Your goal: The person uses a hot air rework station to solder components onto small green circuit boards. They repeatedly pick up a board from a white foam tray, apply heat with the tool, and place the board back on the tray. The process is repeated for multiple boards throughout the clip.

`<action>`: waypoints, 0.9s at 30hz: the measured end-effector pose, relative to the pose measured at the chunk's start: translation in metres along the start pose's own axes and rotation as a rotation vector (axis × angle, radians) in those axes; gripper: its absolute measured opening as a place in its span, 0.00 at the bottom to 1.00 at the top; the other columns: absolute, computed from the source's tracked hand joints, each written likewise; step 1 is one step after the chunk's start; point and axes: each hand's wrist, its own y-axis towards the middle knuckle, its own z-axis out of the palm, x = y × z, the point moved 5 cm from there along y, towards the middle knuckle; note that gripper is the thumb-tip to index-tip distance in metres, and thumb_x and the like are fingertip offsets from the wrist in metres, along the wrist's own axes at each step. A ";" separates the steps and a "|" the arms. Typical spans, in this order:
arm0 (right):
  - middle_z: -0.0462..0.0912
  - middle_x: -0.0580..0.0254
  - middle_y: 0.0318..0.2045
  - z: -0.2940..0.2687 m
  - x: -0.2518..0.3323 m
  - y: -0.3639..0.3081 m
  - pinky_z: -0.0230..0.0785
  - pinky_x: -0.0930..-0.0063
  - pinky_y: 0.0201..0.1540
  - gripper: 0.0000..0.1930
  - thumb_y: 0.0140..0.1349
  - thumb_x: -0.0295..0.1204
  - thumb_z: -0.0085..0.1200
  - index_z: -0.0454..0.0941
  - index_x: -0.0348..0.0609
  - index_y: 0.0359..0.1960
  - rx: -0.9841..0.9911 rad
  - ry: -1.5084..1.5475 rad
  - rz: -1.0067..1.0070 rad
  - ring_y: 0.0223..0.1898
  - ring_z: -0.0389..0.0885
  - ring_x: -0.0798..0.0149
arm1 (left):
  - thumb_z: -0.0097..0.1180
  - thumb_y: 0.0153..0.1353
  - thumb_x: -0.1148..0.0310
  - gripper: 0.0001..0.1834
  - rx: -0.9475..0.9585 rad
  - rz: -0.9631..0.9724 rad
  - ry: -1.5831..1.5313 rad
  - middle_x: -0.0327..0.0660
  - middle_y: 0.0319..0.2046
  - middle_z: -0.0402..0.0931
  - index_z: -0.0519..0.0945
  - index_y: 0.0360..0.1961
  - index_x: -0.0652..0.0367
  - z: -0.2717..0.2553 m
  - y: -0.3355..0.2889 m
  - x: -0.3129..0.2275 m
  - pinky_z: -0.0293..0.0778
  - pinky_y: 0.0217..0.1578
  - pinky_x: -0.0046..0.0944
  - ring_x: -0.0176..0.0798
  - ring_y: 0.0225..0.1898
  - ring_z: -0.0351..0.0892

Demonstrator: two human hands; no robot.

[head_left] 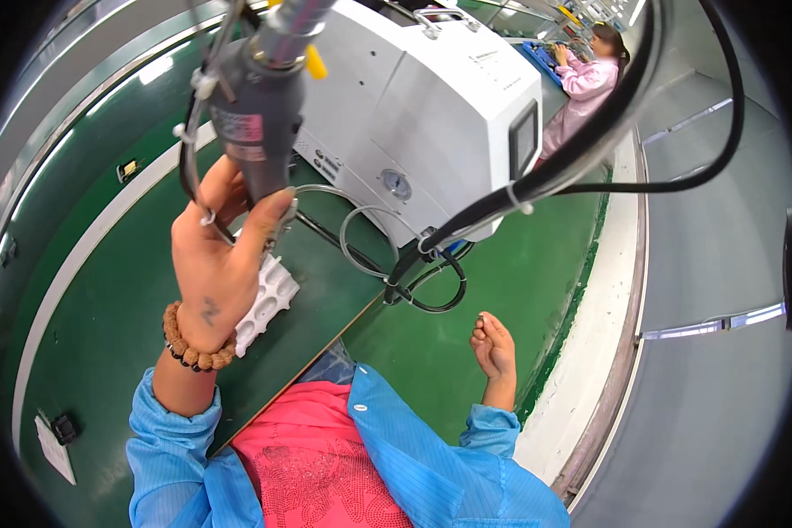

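My left hand (pixel 216 255) is wrapped round the lower end of an upright dark grey power screwdriver (pixel 255 132), which hangs from above with a metal collar at its top. The tool's tip is hidden behind my fingers. Partly covered by that hand, a white moulded tray (pixel 277 290) with rounded pockets lies on the green bench. Off to the right, away from the bench, my right hand (pixel 493 348) is raised with its fingers curled and pinched together. Something tiny may be at the fingertips, too small to name.
A white machine (pixel 387 114) with a round gauge (pixel 396 183) stands behind the bench edge. Black cables (pixel 581 145) arch across the upper right. A small black part (pixel 64 429) lies beside a white card (pixel 55 449). At the far right, a person in pink (pixel 585 79) works.
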 end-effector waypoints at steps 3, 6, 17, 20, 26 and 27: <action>0.80 0.61 0.33 -0.066 -0.036 0.007 0.71 0.80 0.28 0.07 0.69 0.26 0.53 0.75 0.37 0.45 -0.153 -0.033 0.089 0.26 0.75 0.72 | 0.57 0.65 0.79 0.24 0.014 -0.012 0.009 0.48 0.51 0.79 0.69 0.61 0.70 -0.001 0.001 0.001 0.72 0.54 0.36 0.36 0.51 0.78; 0.81 0.60 0.31 -0.142 -0.078 0.018 0.75 0.79 0.27 0.07 0.68 0.27 0.54 0.76 0.37 0.43 -0.302 -0.103 0.248 0.26 0.78 0.70 | 0.57 0.64 0.80 0.25 -0.028 -0.023 -0.023 0.47 0.51 0.79 0.69 0.62 0.70 -0.002 0.003 0.000 0.72 0.55 0.35 0.35 0.51 0.78; 0.80 0.60 0.25 -0.223 -0.076 0.111 0.70 0.73 0.22 0.08 0.66 0.32 0.55 0.77 0.41 0.32 -0.291 -0.323 0.705 0.20 0.75 0.66 | 0.57 0.65 0.78 0.24 -0.055 -0.030 0.005 0.50 0.51 0.79 0.68 0.62 0.68 0.001 -0.002 0.000 0.73 0.54 0.37 0.38 0.52 0.78; 0.77 0.50 0.46 -0.130 0.144 0.217 0.69 0.63 0.50 0.22 0.68 0.41 0.52 0.68 0.36 0.55 -0.312 -0.122 -0.200 0.46 0.75 0.53 | 0.57 0.65 0.78 0.24 -0.040 -0.011 0.000 0.50 0.51 0.79 0.69 0.61 0.69 -0.001 -0.003 -0.002 0.73 0.54 0.37 0.39 0.52 0.79; 0.50 0.50 0.73 0.086 0.380 0.166 0.39 0.39 0.69 0.39 0.69 0.55 0.46 0.51 0.47 0.73 -0.323 -0.596 -0.680 0.74 0.47 0.50 | 0.57 0.64 0.79 0.24 -0.062 -0.025 -0.012 0.50 0.51 0.79 0.69 0.61 0.69 0.008 -0.002 -0.003 0.73 0.54 0.37 0.38 0.52 0.79; 0.55 0.50 0.71 0.105 0.382 0.161 0.48 0.46 0.68 0.38 0.69 0.54 0.47 0.56 0.42 0.71 -0.338 -0.624 -0.727 0.72 0.53 0.51 | 0.57 0.64 0.80 0.24 -0.069 -0.038 -0.017 0.49 0.51 0.79 0.69 0.61 0.69 0.006 -0.002 -0.002 0.73 0.54 0.36 0.37 0.52 0.78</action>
